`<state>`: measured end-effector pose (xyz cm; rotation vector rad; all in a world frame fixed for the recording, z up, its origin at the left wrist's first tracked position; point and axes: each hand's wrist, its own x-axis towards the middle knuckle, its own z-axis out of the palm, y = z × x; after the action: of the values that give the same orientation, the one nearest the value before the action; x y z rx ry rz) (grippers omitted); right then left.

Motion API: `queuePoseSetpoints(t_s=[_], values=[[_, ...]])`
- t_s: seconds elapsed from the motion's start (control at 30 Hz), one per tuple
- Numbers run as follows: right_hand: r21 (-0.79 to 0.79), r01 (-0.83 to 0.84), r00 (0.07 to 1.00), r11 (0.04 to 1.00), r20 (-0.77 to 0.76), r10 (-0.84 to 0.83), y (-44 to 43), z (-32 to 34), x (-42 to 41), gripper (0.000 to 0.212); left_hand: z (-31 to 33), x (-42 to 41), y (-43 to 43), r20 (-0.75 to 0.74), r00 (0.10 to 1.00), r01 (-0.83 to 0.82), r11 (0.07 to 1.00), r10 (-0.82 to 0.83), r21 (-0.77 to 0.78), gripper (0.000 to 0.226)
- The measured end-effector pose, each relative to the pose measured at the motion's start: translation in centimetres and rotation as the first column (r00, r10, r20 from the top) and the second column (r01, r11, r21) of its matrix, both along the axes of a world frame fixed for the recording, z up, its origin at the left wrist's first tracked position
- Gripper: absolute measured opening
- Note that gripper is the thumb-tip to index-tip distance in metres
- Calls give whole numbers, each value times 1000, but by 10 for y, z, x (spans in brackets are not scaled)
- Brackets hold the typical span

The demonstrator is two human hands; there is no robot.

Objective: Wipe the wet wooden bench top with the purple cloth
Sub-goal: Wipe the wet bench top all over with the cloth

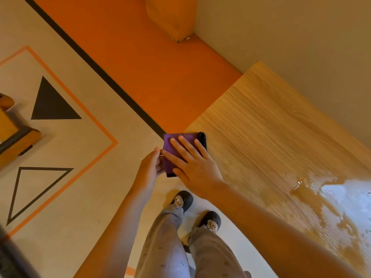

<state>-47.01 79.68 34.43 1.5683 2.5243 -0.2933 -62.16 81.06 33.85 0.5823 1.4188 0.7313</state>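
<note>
Purple cloth (176,140), folded into a small thick pad, lies at the front corner of the wooden bench top's (271,121) dry end, with its left part hanging past the corner over the patterned floor (80,137). The right hand (195,167) lies flat on it, fingers spread and pressing down. The left hand (149,167) seems to pinch the overhanging edge, thumb above and fingers beneath, though that hold is partly hidden. The pad looks close to square — with the hand over it, its long axis cannot be told — and its thick dark fold faces inward across the bench. The fingers on top point toward the bench's short end, away from the water (341,195), a pale shiny pool well apart farther along the top, beside the right forearm. To wipe well, it seems best to bring the whole pad onto the wood, keep the palm flat and the pressure even, and draw it along the grain into the pool in overlapping passes, without pushing water off the front edge.
</note>
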Motion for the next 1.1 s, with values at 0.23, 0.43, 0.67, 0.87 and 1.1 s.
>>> queuePoseSetpoints(t_s=[0.23,0.43,0.67,0.87,1.1], values=[[-49,300,954,953,-17,-301,33,6,71,53,-3,15,34,-457,853,385,896,-253,221,40],[-42,428,903,903,-7,-429,31,4,76,58,-6,42,58,-759,604,602,764,-245,232,38],[-13,341,936,940,-87,-341,-55,2,22,53,-7,48,53,-837,537,535,809,-104,243,39],[-57,448,889,892,-74,-451,-15,2,80,57,-13,46,55,-845,520,565,792,-123,232,40],[-80,651,754,755,-44,-655,0,7,106,57,-11,46,54,-848,512,567,796,-136,214,39]])
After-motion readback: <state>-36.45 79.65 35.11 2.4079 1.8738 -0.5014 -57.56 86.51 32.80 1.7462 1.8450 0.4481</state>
